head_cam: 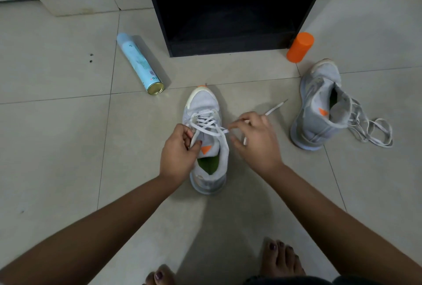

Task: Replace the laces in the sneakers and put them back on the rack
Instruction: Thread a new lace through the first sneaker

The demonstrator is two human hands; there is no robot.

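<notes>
Tile floor (pixel 57 147); two sneakers (pixel 204 104) (pixel 319 95), two cans (pixel 139 63) (pixel 299 47); left hand (pixel 177 154), right hand (pixel 255 141) fingers (pixel 237 122) each pinch lace (pixel 206 125).

Beyond the toe of the middle sneaker (pixel 205 134) a strip of bare floor (pixel 228 70) runs to the black shoe rack (pixel 228 48), whose bottom shelf stands open. Beyond and left of the sneaker an aerosol can (pixel 140 64) lies on its side; beyond and right, an orange cylinder (pixel 299 47) stands just beside the rack's corner. To the sneaker's right the second sneaker (pixel 319 106) and its loose lace (pixel 370 131) take up the tiles. The left hand (pixel 178 152) and right hand (pixel 253 138) flank the sneaker, each pinching its white lace (pixel 205 122). Wide bare tile lies to its left
</notes>
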